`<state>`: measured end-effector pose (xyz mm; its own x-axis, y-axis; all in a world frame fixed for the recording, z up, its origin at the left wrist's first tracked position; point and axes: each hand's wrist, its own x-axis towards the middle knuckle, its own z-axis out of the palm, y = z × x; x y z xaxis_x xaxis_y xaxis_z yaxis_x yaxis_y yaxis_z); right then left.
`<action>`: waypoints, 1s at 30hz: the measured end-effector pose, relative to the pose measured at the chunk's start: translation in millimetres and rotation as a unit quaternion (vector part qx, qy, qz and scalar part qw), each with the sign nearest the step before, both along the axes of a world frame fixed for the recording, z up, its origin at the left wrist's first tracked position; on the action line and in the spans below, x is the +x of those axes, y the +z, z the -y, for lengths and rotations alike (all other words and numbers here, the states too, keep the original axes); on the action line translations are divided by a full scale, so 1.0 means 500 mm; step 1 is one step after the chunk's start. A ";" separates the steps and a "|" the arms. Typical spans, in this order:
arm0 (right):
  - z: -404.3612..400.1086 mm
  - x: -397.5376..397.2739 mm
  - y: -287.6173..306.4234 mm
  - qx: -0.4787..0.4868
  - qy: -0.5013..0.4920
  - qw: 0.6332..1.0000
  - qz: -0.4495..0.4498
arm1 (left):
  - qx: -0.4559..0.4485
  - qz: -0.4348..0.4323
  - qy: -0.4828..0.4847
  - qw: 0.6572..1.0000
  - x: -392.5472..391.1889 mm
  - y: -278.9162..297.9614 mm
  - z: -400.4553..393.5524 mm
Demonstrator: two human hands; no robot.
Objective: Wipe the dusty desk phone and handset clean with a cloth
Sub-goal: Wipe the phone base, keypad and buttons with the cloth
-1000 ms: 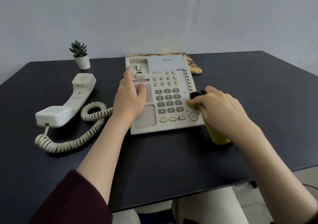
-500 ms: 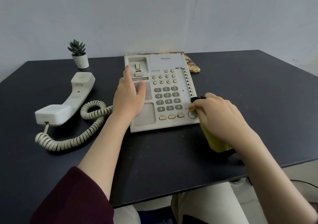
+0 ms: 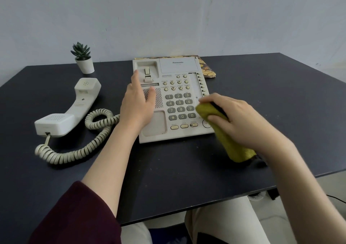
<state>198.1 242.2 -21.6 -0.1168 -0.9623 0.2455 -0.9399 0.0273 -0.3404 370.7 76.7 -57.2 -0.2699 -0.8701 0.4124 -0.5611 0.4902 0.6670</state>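
Note:
A cream desk phone lies in the middle of the dark table. Its handset lies off the cradle to the left, joined to the phone by a coiled cord. My left hand rests flat on the phone's left side, over the speaker grille. My right hand grips a folded yellow-green cloth and presses its tip against the phone's right edge, beside the 9 key. The cloth's other end trails onto the table.
A small potted succulent stands at the back left. A patterned yellow-brown item lies flat behind the phone, partly under it. The table's front edge runs close to my legs.
My right hand has moved the cloth along the phone's right edge, down toward the bottom corner and then back up to the keypad side. My left hand stayed on the phone.

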 end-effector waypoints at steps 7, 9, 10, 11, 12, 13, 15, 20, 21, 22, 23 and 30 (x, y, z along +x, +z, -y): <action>0.033 0.006 -0.012 0.061 0.048 0.997 -0.006 | 0.001 -0.001 0.003 1.000 0.000 0.001 0.001; 0.014 -0.020 -0.002 0.111 0.018 0.993 -0.019 | 0.002 -0.002 0.002 1.000 0.000 -0.001 0.001; 0.004 -0.032 0.003 0.141 -0.005 0.989 -0.039 | 0.001 -0.002 0.000 1.000 0.000 -0.001 0.001; -0.004 -0.044 0.008 0.171 -0.035 0.982 -0.071 | 0.000 -0.003 0.000 1.000 0.000 -0.001 0.001; -0.011 -0.054 0.012 0.193 -0.064 0.974 -0.104 | -0.001 -0.003 0.001 1.000 0.000 0.000 0.001; -0.016 -0.063 0.014 0.196 -0.086 0.970 -0.119 | 0.001 -0.002 0.001 1.000 0.000 0.000 0.001; -0.018 -0.071 0.016 0.129 -0.079 0.985 -0.085 | 0.003 -0.002 0.000 1.000 -0.001 0.001 0.000; 0.032 -0.002 0.024 -0.050 0.044 0.998 0.014 | -0.005 -0.006 -0.002 1.000 0.001 -0.001 0.000; 0.046 0.019 0.019 -0.054 0.071 0.996 0.022 | -0.005 -0.006 -0.002 1.000 0.001 -0.001 0.001; 0.058 0.039 0.012 -0.043 0.106 0.993 0.026 | -0.006 -0.007 -0.003 1.000 0.002 -0.002 0.002; 0.067 0.056 0.000 -0.021 0.145 0.989 0.029 | -0.007 -0.006 -0.004 1.000 0.003 -0.002 0.003; 0.028 -0.011 -0.015 0.106 0.125 0.986 0.007 | -0.003 -0.003 -0.001 1.000 0.002 0.000 0.001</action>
